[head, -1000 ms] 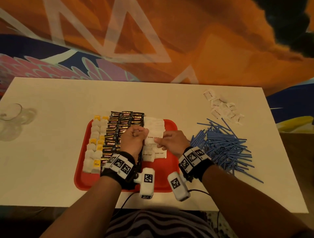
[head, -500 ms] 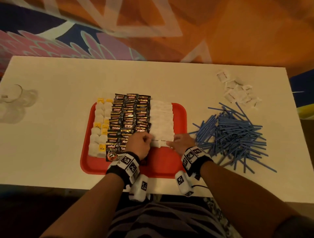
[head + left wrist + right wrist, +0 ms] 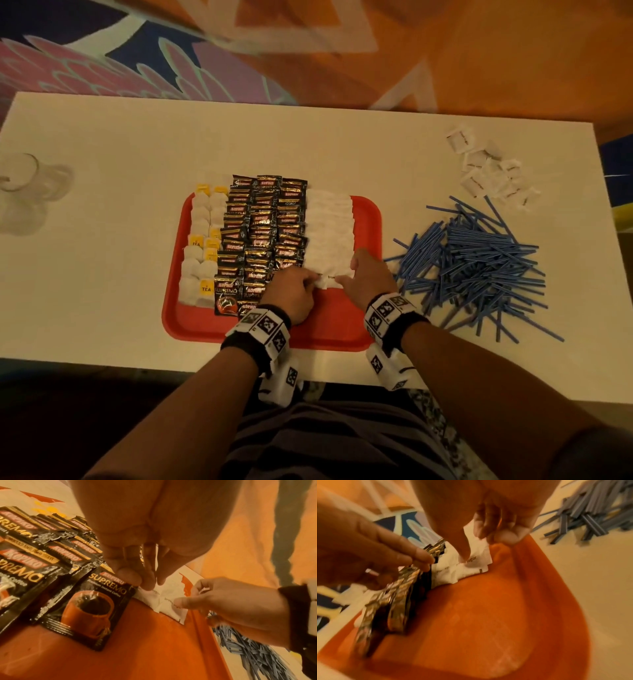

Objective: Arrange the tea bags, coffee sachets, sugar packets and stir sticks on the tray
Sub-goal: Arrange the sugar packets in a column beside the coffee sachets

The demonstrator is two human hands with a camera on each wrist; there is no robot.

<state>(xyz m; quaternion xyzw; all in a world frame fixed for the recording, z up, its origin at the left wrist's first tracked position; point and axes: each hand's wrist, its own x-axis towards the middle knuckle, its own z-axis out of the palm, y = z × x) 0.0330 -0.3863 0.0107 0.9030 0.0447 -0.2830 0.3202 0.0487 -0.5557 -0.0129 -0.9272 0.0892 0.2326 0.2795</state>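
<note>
On the red tray lie tea bags on the left, black coffee sachets in the middle, and a white column of sugar packets on the right. Both hands meet at the nearest sugar packet of that column. My left hand pinches its left edge beside the coffee sachets. My right hand holds its right side, thumb pressed on top and fingers curled over the far edge. The packet lies flat on the tray.
A big heap of blue stir sticks lies on the white table just right of the tray. Several loose sugar packets sit at the back right corner. A clear glass stands at the far left. The tray's near strip is bare.
Both hands have slid from the middle of the sugar column toward me to its near end. The loose near packets now sit in line with the column.
</note>
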